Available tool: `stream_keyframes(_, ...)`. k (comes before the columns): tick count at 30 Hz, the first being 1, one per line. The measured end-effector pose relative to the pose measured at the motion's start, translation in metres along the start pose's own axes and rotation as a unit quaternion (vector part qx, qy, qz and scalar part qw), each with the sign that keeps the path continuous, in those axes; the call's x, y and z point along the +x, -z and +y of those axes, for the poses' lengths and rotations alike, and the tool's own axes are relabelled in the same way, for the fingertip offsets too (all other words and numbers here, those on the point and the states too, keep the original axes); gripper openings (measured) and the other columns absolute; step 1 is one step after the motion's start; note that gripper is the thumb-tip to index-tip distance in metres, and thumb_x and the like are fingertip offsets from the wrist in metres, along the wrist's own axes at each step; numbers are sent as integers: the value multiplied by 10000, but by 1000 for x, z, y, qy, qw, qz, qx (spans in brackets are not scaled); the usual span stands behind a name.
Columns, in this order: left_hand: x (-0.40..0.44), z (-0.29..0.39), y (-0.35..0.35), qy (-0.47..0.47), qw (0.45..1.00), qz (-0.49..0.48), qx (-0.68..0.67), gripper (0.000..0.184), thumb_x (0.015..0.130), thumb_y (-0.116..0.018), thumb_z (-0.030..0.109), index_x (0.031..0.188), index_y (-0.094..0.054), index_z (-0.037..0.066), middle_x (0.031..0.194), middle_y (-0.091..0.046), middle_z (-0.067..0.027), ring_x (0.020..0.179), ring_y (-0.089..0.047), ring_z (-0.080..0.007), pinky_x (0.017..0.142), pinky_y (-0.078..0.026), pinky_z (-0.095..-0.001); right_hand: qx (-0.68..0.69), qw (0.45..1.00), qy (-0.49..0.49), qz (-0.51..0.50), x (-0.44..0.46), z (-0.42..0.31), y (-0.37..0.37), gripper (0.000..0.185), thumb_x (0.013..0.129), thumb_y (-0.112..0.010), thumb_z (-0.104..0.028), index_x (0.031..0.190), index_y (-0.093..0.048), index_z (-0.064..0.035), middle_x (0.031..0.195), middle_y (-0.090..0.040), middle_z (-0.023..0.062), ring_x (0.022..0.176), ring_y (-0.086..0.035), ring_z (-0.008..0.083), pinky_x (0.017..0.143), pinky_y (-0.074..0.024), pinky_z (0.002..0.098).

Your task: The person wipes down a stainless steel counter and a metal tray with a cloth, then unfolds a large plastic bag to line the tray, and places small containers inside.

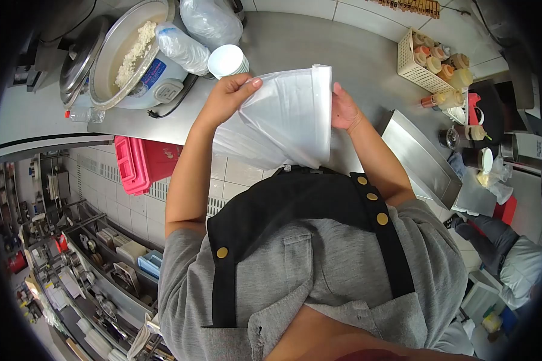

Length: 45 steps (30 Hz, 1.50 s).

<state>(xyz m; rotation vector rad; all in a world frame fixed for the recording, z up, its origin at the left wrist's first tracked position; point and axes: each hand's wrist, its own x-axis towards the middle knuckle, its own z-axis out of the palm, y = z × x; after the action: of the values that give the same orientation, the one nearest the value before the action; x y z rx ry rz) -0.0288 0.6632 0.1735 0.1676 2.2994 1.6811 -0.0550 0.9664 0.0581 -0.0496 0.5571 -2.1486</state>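
Observation:
A translucent white plastic bag or sheet point(277, 117) with a straight thick white edge hangs over the front of the steel counter. My left hand point(230, 99) is closed on its upper left side, with the plastic pinched between thumb and fingers. At the straight right edge is my right hand point(345, 108), its palm toward the plastic and a digit stretched upward. Its other fingers are partly hidden behind that edge. White stacked bowls point(227, 61) stand just beyond my left hand.
A large pot with white rice point(140, 57) and bagged items point(211, 23) stand at the left. Squeeze bottles fill a cream basket point(417, 69) at back right, near a steel tray point(420, 157). A pink bin point(143, 163) is below the counter. Another person point(518, 259) is at right.

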Motion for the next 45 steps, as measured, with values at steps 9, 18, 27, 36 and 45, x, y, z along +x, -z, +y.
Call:
stream_keyframes(9, -37, -24, 16, -33, 995, 95, -5, 447, 987, -639, 311, 648, -458, 82, 656, -359, 111, 636, -307, -28, 553, -249, -247, -104, 994, 1, 45, -1, -4, 22, 778, 818, -767, -475, 1404, -491, -44, 1327, -601, 141, 1229, -576, 264, 1065, -452, 435)
stream_keyframes(18, -161, -4, -6, -52, 973, 225, -16, 439, 986, -637, 309, 654, -455, 88, 658, -363, 102, 646, -303, -34, 561, -247, -244, -182, 982, 56, -4, -69, -7, -32, 671, 864, -738, -458, 1336, -534, -28, 1267, -621, 136, 1170, -606, 233, 1016, -490, 411)
stream_keyframes(27, -308, 3, -78, -110, 936, 329, -56, 456, 971, -663, 308, 652, -416, 95, 660, -372, 95, 645, -301, -32, 563, -244, -232, -246, 966, 63, -43, -181, 21, -83, 696, 852, -697, -578, 1269, -575, -34, 1184, -649, 111, 1078, -637, 219, 976, -512, 388)
stream_keyframes(36, -400, 17, -129, -107, 939, 321, -58, 383, 983, -647, 289, 693, -483, 98, 686, -413, 106, 642, -321, -20, 573, -252, -218, -263, 964, 10, 41, -286, 55, -123, 597, 967, -527, -569, 1190, -636, -26, 1138, -678, 114, 1063, -648, 177, 948, -524, 352)
stream_keyframes(45, -405, 15, -145, -122, 919, 345, -143, 335, 985, -645, 275, 719, -538, 102, 684, -535, 77, 613, -434, -16, 557, -349, -198, -300, 953, 27, 23, -364, 40, -138, 521, 972, -608, -446, 1259, -577, -12, 1177, -660, 86, 1057, -655, 167, 938, -534, 326)
